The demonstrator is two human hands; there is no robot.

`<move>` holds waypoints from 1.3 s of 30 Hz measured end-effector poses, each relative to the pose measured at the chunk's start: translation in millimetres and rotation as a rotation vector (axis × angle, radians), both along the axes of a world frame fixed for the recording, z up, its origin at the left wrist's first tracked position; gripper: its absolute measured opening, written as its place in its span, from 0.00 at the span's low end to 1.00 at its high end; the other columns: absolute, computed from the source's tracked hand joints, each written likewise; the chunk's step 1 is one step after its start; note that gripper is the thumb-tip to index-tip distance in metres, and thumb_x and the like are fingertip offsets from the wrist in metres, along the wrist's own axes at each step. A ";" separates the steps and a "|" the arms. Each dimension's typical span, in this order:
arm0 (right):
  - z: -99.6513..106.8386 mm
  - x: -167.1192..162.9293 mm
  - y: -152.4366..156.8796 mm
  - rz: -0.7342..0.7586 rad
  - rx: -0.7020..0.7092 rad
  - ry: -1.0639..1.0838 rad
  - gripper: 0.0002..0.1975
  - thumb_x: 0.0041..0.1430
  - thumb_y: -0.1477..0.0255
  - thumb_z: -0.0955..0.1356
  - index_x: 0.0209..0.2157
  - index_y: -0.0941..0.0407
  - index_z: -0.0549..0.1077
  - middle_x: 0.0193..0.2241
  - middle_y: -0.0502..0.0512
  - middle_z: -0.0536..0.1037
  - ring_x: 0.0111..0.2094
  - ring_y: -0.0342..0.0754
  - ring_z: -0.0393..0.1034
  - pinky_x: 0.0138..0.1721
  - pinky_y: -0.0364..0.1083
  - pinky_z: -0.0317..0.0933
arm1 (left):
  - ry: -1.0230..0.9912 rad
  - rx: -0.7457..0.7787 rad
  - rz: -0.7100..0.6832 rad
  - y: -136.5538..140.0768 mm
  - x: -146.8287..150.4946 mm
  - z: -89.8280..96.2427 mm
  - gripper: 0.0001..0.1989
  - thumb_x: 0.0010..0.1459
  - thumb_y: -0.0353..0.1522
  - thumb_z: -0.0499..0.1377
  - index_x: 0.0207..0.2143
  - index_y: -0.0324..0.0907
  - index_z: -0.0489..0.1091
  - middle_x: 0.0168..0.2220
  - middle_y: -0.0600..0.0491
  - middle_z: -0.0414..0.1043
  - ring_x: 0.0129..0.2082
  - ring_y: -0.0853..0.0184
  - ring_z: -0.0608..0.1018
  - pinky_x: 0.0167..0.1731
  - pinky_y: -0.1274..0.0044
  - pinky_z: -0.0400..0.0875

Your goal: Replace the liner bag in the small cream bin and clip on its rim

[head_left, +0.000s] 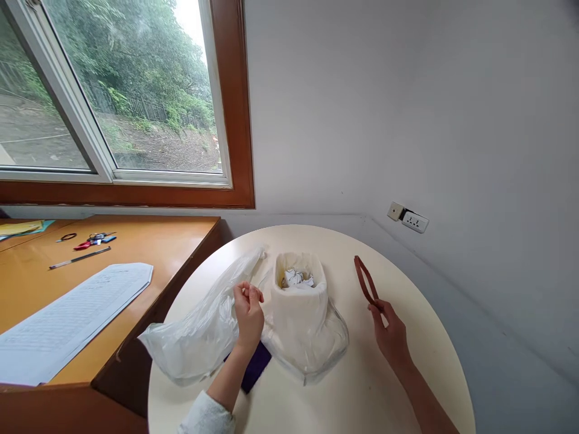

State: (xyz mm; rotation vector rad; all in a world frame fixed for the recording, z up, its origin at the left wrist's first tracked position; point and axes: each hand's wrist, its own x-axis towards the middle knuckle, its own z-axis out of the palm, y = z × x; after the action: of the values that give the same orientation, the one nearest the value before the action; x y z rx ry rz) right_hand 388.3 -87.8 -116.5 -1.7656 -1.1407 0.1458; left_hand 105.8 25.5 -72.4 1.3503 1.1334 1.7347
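My right hand [389,337] pinches the lower end of a thin brown ring [365,279], held up over the right side of the round table. My left hand [249,313] is closed with its fingers curled; what it holds, if anything, I cannot make out. Between the hands stands a small bin [299,310] lined with a white translucent bag. The bag is folded over the rim and its edge spreads around the base. Crumpled paper [298,278] lies inside. Beside and partly behind my left hand is a loose clear plastic bag [194,343].
A dark purple cloth-like piece [256,366] lies under my left forearm on the round cream table [362,398]. At left, a wooden desk [176,241] carries papers [85,313], a pen [79,258] and keys [97,240]. The wall with sockets [415,222] borders the table.
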 end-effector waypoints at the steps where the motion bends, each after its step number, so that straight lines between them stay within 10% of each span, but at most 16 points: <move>1: 7.4 -1.9 2.1 0.017 0.025 -0.031 0.18 0.57 0.56 0.59 0.39 0.54 0.68 0.38 0.58 0.75 0.40 0.53 0.70 0.36 0.48 0.65 | -0.025 0.004 -0.001 1.9 -1.6 4.7 0.06 0.59 0.35 0.49 0.31 0.44 0.54 0.19 0.61 0.57 0.20 0.71 0.65 0.27 0.78 0.62; 15: 138.7 -56.7 53.8 0.466 0.336 -0.381 0.06 0.58 0.70 0.63 0.35 0.53 0.71 0.34 0.54 0.75 0.39 0.49 0.68 0.43 0.50 0.63 | -0.019 0.105 -0.179 20.8 -9.0 97.9 0.06 0.45 0.26 0.58 0.20 0.41 0.61 0.23 0.58 0.65 0.27 0.72 0.70 0.28 0.80 0.65; 39: 147.7 -76.6 65.9 0.528 0.200 -0.469 0.03 0.57 0.73 0.65 0.34 0.53 0.70 0.32 0.50 0.74 0.36 0.45 0.67 0.47 0.50 0.55 | 0.175 -0.024 -0.256 32.1 -9.7 98.5 0.09 0.45 0.26 0.56 0.19 0.41 0.55 0.20 0.60 0.62 0.25 0.73 0.67 0.27 0.81 0.60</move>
State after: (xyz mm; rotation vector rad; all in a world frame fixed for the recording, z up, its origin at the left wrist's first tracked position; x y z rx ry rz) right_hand 311.7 -21.9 31.2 -1.3198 -1.8806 -0.0736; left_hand 96.1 57.6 26.1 1.5819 1.0193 1.4386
